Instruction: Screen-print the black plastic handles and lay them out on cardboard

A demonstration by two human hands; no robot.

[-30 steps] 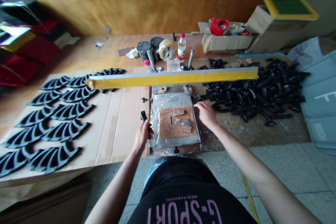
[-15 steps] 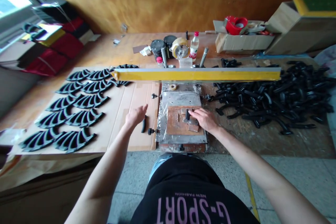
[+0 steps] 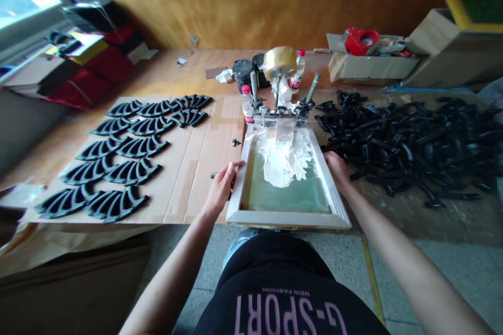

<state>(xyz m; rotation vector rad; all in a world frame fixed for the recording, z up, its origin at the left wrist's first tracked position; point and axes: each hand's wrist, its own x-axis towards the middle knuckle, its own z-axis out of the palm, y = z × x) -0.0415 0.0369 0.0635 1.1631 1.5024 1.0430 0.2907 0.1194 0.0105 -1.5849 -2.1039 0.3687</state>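
Note:
A white-framed printing screen (image 3: 288, 220) lies flat in front of me, hinged at its far end, with green mesh and a smear of white ink (image 3: 283, 159) inside. My left hand (image 3: 221, 187) grips the frame's left rail, thumb on top. On the opposite rail rests my right hand (image 3: 337, 167), fingers curled over the edge. A small black part (image 3: 214, 174) lies just left of the frame by my left hand.
Rows of black fin-shaped parts (image 3: 118, 146) lie on cardboard at left. A heap of black curved pieces (image 3: 412, 133) fills the right. Tape roll (image 3: 280, 60), bottles and cans stand behind the hinge. Cardboard boxes (image 3: 371, 65) sit at back right.
The screen, raised edge-on before, has swung down flat over the plate. My left hand left the black part and both hands moved to the frame's side rails.

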